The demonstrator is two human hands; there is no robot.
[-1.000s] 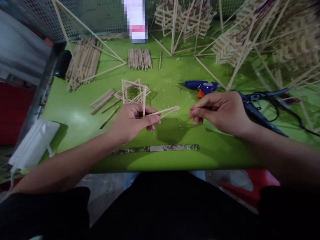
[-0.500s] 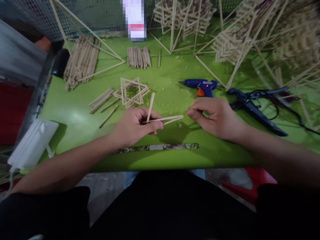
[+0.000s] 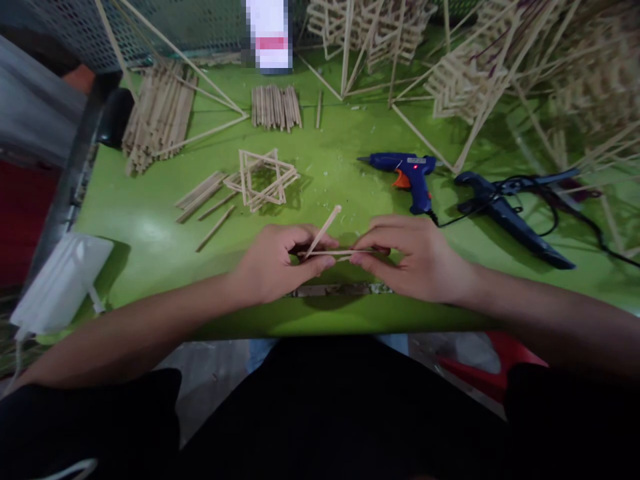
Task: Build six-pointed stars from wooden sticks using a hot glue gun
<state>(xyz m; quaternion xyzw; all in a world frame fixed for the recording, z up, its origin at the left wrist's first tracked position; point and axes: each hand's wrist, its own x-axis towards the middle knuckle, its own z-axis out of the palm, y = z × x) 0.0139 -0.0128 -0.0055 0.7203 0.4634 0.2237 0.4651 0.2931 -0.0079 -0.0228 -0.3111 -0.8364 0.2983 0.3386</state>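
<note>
My left hand (image 3: 280,257) pinches a small frame of thin wooden sticks (image 3: 333,252) just above the green table (image 3: 150,220), with one stick end pointing up and to the right. My right hand (image 3: 415,257) grips the other end of the same sticks with its fingertips. The two hands nearly touch near the table's front edge. A finished star of glued sticks (image 3: 263,177) lies behind my left hand.
A blue hot glue gun (image 3: 407,170) lies behind my right hand, a second dark glue gun (image 3: 505,213) with cable to its right. Loose sticks (image 3: 205,197) and stick bundles (image 3: 275,107) lie at the back left. Tall stick structures (image 3: 465,73) crowd the back right. A metal ruler (image 3: 345,289) lies under my hands.
My right hand has come left and down and taken hold of the stick frame's free end. The left hand has tilted the frame, so the upright stick now leans right.
</note>
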